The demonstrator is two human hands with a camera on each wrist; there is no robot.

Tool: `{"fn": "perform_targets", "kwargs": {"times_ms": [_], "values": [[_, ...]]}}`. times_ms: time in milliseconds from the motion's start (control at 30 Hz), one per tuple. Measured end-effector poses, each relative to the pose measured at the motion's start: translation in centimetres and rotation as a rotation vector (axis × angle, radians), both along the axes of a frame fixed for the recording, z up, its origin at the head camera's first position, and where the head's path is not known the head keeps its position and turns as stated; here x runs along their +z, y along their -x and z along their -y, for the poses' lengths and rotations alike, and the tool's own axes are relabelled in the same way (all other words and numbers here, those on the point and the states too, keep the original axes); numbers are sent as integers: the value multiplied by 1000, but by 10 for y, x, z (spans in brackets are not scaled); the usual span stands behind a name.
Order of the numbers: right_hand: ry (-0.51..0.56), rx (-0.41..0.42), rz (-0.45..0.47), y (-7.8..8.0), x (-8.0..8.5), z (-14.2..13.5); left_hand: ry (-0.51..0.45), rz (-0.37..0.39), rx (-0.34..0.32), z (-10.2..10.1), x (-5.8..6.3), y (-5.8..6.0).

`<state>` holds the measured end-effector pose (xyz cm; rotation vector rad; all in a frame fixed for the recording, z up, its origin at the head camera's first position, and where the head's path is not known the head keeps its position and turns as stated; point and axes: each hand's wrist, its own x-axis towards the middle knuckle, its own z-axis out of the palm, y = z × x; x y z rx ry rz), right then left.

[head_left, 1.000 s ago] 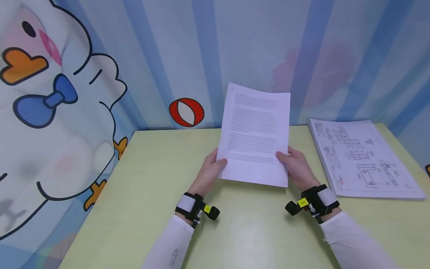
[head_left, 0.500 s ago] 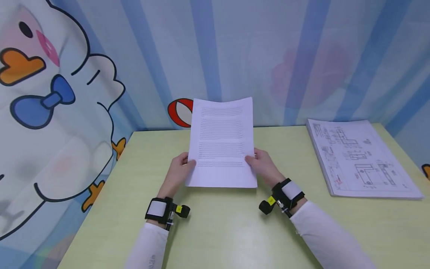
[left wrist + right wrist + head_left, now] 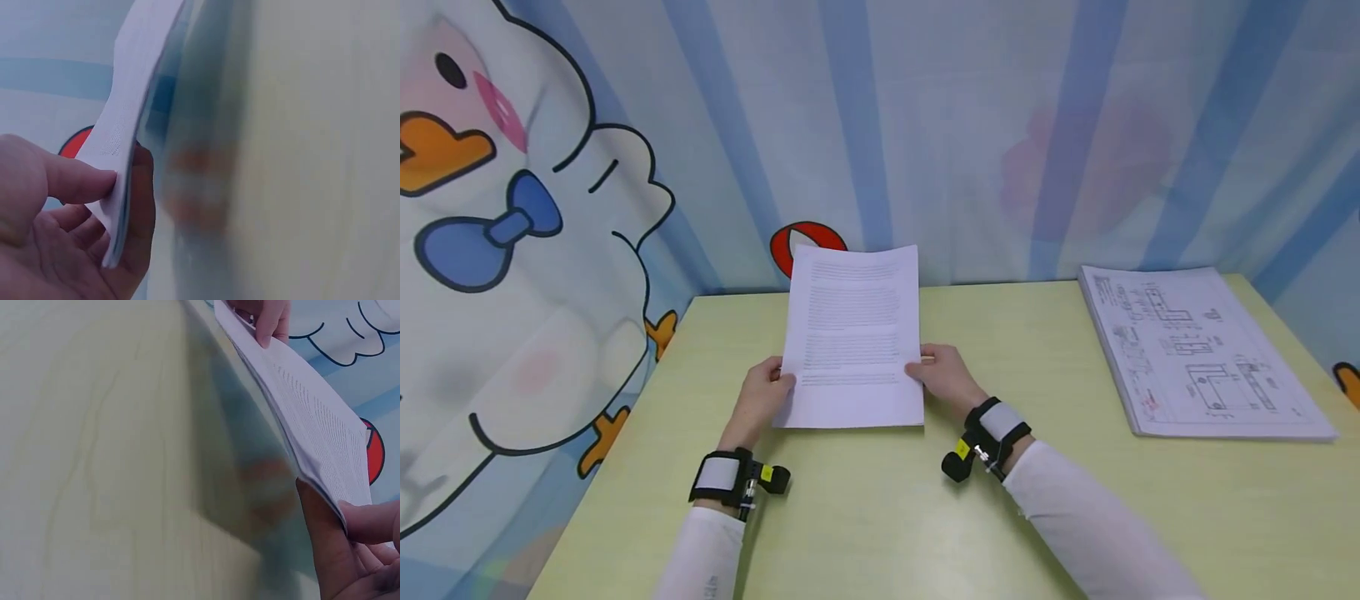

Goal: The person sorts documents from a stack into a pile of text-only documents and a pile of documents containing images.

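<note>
Left hand: your left hand (image 3: 757, 397) pinched the left edge of the printed sheaf (image 3: 854, 333), thumb on the text side, fingers behind.
Right hand: your right hand (image 3: 951, 379) pinched the right edge the same way, opposite the left.
Sheaf: you held it tilted above the table (image 3: 850, 525), its top overlapping the red ball motif (image 3: 782, 250) on the curtain (image 3: 962, 125).
Drawings: a stack of drawings (image 3: 1210, 358) lay on the table to your right, well apart from the sheaf.
</note>
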<state>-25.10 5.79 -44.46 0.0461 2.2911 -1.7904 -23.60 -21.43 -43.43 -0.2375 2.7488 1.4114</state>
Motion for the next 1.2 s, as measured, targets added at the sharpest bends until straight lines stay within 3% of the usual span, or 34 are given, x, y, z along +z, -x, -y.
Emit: {"fn": "perform_targets", "kwargs": {"times_ms": [333, 500, 767, 967, 1200], "values": [[-89, -22, -20, 1, -13, 22, 79, 95, 14, 14, -7, -1], [-135, -5, -52, 1, -13, 25, 99, 86, 40, 16, -9, -2], [-303, -32, -95, 2, -11, 24, 87, 49, 57, 20, -10, -2], [-346, -8, -114, 0, -9, 22, 60, 79, 69, 22, -9, -3], [-414, 37, -183, -9, 1, 14, 116, 85, 126, 17, -3, -2]]}}
